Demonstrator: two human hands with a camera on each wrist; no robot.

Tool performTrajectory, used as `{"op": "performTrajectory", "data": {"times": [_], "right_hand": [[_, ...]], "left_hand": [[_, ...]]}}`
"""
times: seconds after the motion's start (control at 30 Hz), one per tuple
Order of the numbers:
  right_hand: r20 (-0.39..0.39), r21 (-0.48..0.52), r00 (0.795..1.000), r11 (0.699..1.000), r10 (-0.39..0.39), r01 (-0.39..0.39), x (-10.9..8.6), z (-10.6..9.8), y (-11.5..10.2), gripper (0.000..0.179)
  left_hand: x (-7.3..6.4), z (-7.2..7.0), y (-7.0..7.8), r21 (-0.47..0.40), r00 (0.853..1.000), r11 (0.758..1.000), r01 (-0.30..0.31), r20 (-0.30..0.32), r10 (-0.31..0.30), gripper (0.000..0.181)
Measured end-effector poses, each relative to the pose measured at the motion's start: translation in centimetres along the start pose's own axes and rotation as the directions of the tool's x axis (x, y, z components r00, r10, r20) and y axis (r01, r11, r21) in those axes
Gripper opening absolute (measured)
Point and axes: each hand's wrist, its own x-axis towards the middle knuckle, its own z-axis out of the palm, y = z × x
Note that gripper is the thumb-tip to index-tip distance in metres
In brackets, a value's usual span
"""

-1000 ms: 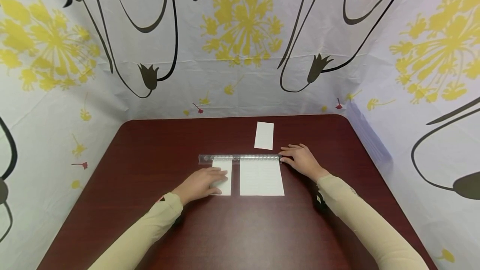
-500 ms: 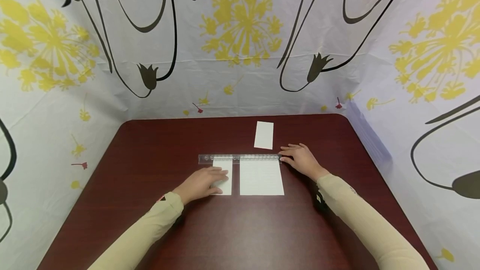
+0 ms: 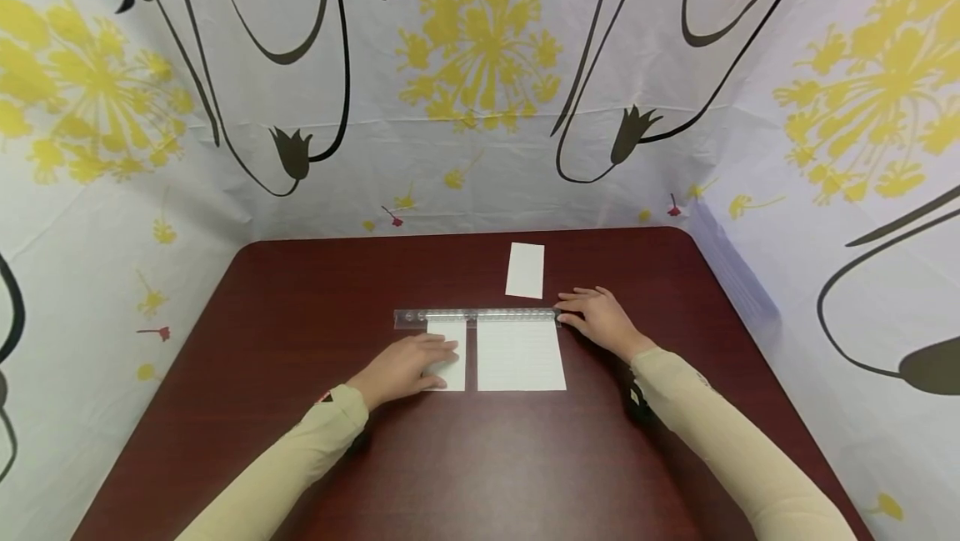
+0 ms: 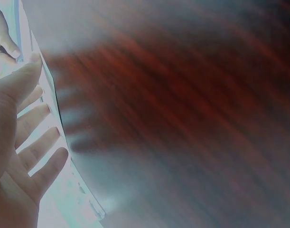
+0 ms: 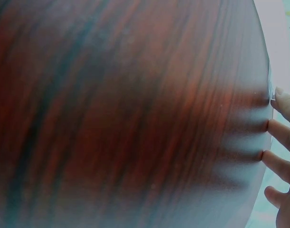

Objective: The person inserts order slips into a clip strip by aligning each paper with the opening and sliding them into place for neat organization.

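Note:
In the head view, my left hand (image 3: 405, 368) rests on a narrow white paper card (image 3: 455, 373), covering part of its left side. Just right of it lies a wider white sheet (image 3: 521, 358) with faint lines, a thin gap between the two. A clear plastic ruler (image 3: 408, 319) lies sideways along their top edges. At the ruler's right end, my right hand (image 3: 600, 324) touches it with thumb and fingertips. Spread fingers show on the left hand (image 4: 16, 142) in the left wrist view. The right hand (image 5: 285, 166) appears at its camera's right edge, fingers apart.
Another small white card (image 3: 525, 270) lies beyond the ruler, near the back of the dark red wooden table (image 3: 337, 274). Patterned white cloth (image 3: 480, 166) hangs behind the table and at both sides.
The narrow card has slid slightly right under my left hand, so its gap to the wider sheet is smaller. The right hand and ruler stay put; the head view has shifted a little.

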Motion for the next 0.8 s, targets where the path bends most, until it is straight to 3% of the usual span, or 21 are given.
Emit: {"op": "performTrajectory", "data": {"times": [0.8], "right_hand": [[-0.015, 0.001, 1.0, 1.0, -0.003, 0.003, -0.03, 0.07, -0.13, 0.035]], "left_hand": [[0.25, -0.12, 0.2, 0.008, 1.0, 1.0, -0.005, -0.006, 0.005, 0.046]]}}
